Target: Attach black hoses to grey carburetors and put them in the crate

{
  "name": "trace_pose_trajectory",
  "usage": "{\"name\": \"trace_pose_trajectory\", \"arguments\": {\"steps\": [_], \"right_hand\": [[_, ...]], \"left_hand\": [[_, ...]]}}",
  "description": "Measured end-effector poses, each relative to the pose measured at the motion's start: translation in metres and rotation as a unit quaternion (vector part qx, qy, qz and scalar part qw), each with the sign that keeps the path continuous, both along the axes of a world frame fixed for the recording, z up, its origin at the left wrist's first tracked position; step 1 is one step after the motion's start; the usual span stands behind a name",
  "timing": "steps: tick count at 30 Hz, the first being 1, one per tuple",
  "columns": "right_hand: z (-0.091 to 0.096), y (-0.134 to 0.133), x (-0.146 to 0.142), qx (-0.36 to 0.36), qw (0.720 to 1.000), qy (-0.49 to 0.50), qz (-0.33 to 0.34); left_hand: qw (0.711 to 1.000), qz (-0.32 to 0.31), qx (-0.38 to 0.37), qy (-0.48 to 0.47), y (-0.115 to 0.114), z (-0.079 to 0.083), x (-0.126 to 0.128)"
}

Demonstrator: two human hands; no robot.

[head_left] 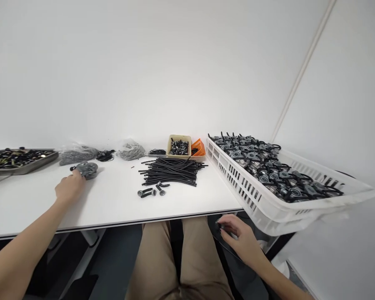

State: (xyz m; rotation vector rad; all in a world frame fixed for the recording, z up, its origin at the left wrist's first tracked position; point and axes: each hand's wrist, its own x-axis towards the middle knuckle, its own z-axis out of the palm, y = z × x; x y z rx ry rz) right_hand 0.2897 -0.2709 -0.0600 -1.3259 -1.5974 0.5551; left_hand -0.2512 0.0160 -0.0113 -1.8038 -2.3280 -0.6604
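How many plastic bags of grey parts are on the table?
2 for sure: one bag beside the metal tray, the other bag farther right, behind the black tubes. The grey bundle at the left hand might be a third; I cannot tell.

Head-worn view, forward and down, close above a white table [112, 196]

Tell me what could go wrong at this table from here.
The white slatted crate of metal fittings juts past the edge of the table, so a bump might tip it. The right hand is just below that overhang and could knock it. The loose black tubes lie unboxed on the tabletop, so a stray sleeve might scatter them.
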Motion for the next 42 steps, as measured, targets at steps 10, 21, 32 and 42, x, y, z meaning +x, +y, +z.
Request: {"name": "trace_pose_trajectory", "arguments": {"steps": [10, 21, 32, 42], "right_hand": [[0.01, -0.015, 0.004, -0.03, 0.993, 0.103, -0.053], [0.038, 0.0, -0.039, -0.012, 0.969, 0.24, -0.063], [0.024, 0.114, -0.083, 0.121, 0.89, 0.434, -0.064], [0.0, 0.127, -0.099, 0.129, 0.858, 0.494, -0.059]], "left_hand": [[0.997, -0.028, 0.063, 0.045, -0.03, 0.028, 0.047], [0.908, -0.371, 0.097, -0.17, -0.122, 0.029, 0.219], [0.796, -0.568, 0.066, -0.199, -0.12, 0.004, 0.312], [0.78, -0.513, 0.152, -0.324, -0.121, -0.026, 0.326]]}}
